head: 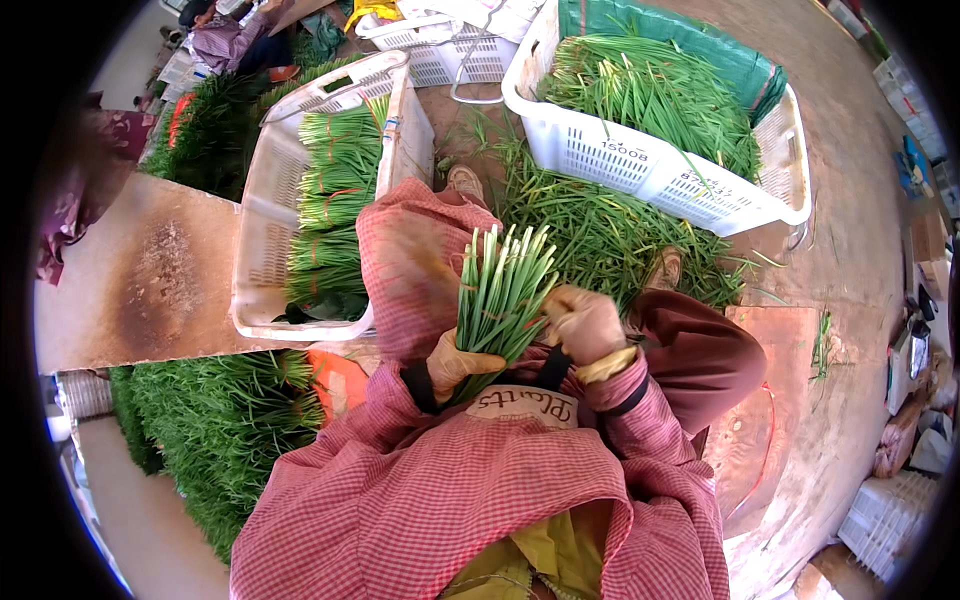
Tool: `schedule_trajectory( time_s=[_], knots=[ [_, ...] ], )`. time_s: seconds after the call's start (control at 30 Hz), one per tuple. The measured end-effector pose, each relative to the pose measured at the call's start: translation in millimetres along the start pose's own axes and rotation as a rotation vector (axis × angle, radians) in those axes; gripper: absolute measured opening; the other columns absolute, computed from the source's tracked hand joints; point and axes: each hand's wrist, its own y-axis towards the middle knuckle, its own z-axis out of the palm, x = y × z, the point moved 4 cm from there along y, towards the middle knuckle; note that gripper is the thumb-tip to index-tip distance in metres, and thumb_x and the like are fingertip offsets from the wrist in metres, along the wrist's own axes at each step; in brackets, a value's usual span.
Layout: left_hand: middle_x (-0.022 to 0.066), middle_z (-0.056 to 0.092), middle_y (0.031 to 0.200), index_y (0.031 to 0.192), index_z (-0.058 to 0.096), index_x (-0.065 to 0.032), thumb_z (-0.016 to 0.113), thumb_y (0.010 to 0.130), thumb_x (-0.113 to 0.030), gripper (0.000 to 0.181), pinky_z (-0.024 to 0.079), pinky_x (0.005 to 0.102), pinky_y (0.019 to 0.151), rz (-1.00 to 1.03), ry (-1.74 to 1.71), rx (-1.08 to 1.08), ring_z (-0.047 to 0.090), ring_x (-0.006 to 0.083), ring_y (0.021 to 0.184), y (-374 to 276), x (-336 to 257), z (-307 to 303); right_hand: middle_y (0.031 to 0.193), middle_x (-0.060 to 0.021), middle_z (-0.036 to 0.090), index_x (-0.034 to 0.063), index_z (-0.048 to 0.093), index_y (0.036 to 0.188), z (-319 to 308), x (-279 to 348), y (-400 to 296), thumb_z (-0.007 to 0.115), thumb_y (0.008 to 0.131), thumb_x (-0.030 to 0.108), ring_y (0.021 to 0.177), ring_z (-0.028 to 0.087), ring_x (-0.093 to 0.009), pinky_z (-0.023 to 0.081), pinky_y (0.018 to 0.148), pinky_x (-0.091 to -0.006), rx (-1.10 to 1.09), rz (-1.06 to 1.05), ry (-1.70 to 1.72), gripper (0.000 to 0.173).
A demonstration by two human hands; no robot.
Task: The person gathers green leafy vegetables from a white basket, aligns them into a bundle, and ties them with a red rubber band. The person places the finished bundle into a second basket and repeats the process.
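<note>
My left hand (pixel 452 367), in a pale glove, grips a bunch of garlic chives (pixel 498 292) around its lower part, above my lap. The cut pale ends point up and away from me. My right hand (pixel 589 324), gloved and blurred, is curled against the bunch's right side. Beside its fingers a thin orange-red strand (pixel 535 324) crosses the leaves; whether the fingers hold it cannot be told. To the left stands a white plastic crate (pixel 259 247) with several banded chive bunches (pixel 337 172) in a row.
A white crate (pixel 622 161) with a green woven sheet (pixel 675 34) holds loose chives (pixel 652 97). Leaf trimmings (pixel 600 225) litter the floor between my feet. More chives (pixel 217 412) are piled at left, below a stained board (pixel 161 277). Another person (pixel 229 37) sits at far left.
</note>
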Motion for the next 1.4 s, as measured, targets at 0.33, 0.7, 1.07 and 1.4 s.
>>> schedule_trajectory(
  time_s=[0.33, 0.7, 1.07, 1.4],
  knots=[
    [0.0056, 0.059, 0.110, 0.117, 0.052, -0.0036, 0.067, 0.071, 0.005, 0.049, 0.043, 0.0276, 0.086, 0.149, -0.019, -0.170, 0.056, 0.0147, 0.097, 3.4, 4.0, 1.1, 0.077, -0.0101, 0.065, 0.0000, 0.060, 0.095, -49.5, 37.6, -3.3, 0.053, 0.089, 0.019, 0.062, 0.063, -0.014, 0.051, 0.055, -0.0231, -0.236, -0.300, 0.644, 0.022],
    [0.0044, 0.061, 0.107, 0.115, 0.053, -0.0048, 0.067, 0.071, 0.005, 0.047, 0.045, 0.0275, 0.082, 0.093, 0.060, -0.205, 0.058, 0.0136, 0.092, 4.0, 7.7, -0.6, 0.072, -0.0054, 0.063, 0.0024, 0.065, 0.091, -13.0, 42.6, 39.7, 0.065, 0.080, 0.011, 0.056, 0.056, -0.008, 0.045, 0.050, -0.0187, 0.013, -0.140, 0.447, 0.014],
    [0.0053, 0.061, 0.101, 0.105, 0.055, -0.0033, 0.067, 0.071, 0.005, 0.037, 0.047, 0.0302, 0.078, 0.067, 0.092, -0.325, 0.059, 0.0145, 0.086, 8.3, 13.4, -6.1, 0.071, -0.0058, 0.064, 0.0011, 0.062, 0.099, 27.5, 63.6, 9.4, 0.058, 0.085, 0.016, 0.057, 0.059, -0.012, 0.046, 0.049, -0.0236, -0.072, -0.502, -0.107, 0.022],
    [0.0121, 0.047, 0.128, 0.126, 0.042, 0.0002, 0.061, 0.072, 0.007, 0.058, 0.033, 0.0312, 0.101, 0.072, -0.261, 0.074, 0.045, 0.0215, 0.118, 7.8, -5.8, 8.0, 0.084, -0.0169, 0.061, 0.0011, 0.049, 0.116, -80.4, 88.0, 6.9, 0.058, 0.084, 0.030, 0.074, 0.061, -0.021, 0.050, 0.052, -0.0249, -0.083, -0.486, 0.540, 0.044]
  ],
)
